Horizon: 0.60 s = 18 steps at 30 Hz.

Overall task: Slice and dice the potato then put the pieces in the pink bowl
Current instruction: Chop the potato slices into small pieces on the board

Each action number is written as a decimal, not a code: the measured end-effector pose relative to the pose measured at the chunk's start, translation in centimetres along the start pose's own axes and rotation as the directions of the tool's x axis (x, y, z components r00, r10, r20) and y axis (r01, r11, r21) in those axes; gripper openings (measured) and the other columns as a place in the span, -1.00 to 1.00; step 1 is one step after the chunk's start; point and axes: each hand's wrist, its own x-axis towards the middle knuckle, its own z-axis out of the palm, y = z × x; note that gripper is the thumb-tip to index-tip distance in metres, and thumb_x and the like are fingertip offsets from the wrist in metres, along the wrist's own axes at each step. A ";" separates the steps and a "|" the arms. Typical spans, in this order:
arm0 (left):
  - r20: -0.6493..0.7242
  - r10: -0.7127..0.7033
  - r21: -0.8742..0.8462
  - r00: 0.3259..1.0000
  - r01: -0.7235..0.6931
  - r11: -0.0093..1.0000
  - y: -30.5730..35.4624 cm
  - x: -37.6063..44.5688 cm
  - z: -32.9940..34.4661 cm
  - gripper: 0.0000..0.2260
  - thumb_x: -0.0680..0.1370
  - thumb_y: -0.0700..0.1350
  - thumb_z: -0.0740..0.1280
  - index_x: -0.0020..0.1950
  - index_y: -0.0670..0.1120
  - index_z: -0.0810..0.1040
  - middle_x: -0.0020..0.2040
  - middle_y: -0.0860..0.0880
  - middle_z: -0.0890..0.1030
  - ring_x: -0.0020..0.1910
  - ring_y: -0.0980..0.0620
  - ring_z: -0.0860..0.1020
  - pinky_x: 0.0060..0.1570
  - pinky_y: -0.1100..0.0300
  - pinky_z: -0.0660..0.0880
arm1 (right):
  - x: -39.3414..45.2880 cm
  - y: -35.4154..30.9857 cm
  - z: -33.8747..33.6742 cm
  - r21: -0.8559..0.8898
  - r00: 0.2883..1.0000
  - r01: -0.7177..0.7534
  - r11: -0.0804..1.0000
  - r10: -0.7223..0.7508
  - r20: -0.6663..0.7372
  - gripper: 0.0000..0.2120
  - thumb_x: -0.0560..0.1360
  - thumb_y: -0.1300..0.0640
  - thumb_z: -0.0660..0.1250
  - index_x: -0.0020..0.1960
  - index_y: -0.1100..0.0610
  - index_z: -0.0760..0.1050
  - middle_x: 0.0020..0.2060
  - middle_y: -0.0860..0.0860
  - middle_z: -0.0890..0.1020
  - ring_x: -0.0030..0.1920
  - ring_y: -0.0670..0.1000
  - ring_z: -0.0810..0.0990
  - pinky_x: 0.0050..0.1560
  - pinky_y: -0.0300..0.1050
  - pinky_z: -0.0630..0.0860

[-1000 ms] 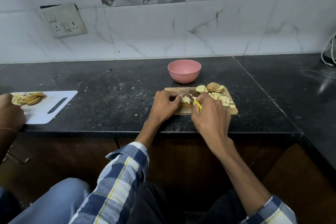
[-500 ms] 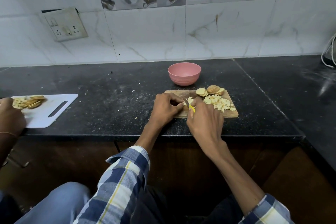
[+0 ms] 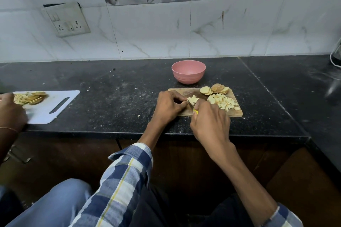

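1. Your right hand point(image 3: 210, 121) sits at the near edge of the wooden board point(image 3: 238, 113), fingers closed around a yellow-handled knife point(image 3: 195, 111); only a sliver of the handle shows.
2. Your left hand point(image 3: 168, 107) covers the board's left end, fingertips curled down and pinching the potato strips point(image 3: 193, 100) under the blade.
3. Right of those strips lies the diced pile point(image 3: 222, 103), close to the board's right edge.
4. Uncut slices point(image 3: 215, 89) crowd the board's far edge.
5. Just beyond the board stands the pink bowl point(image 3: 188, 74).
6. Bare black counter point(image 3: 114, 86) runs left of the board to a white board point(image 3: 53, 110), where another person's hand point(image 3: 11, 110) rests.
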 end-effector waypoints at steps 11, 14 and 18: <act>0.003 -0.065 -0.067 0.998 0.065 0.996 0.2 -0.4 -0.8 -0.83 0.48 -0.13 0.58 0.06 -0.05 0.79 -0.08 0.07 0.77 -0.12 0.26 0.69 -0.03 0.38 0.56 | 0.3 0.2 -0.8 0.038 0.991 0.008 0.999 -0.002 -0.136 -0.81 0.60 0.04 0.34 0.19 0.03 0.49 -0.10 0.04 0.66 -0.09 0.12 0.64 -0.15 0.01 0.51; -0.014 -0.074 -0.061 0.997 0.073 0.995 0.0 -0.3 -0.7 -0.85 0.47 -0.19 0.57 0.03 -0.08 0.79 -0.10 0.05 0.77 -0.14 0.25 0.69 -0.06 0.39 0.55 | 0.4 0.0 0.6 0.040 0.990 0.024 0.999 -0.018 -0.143 -0.79 0.62 0.04 0.33 0.22 0.05 0.47 -0.12 0.04 0.65 -0.09 0.12 0.64 -0.18 0.00 0.47; -0.024 -0.066 -0.033 0.998 0.066 0.997 -0.2 -0.2 -0.4 -0.92 0.46 -0.18 0.59 -0.06 -0.07 0.79 -0.15 0.07 0.76 -0.16 0.24 0.69 -0.01 0.32 0.58 | 0.1 0.2 2.2 0.045 0.993 0.021 0.999 -0.015 -0.118 -0.82 0.63 0.05 0.32 0.21 0.05 0.44 -0.12 0.06 0.65 -0.07 0.14 0.65 -0.23 -0.01 0.44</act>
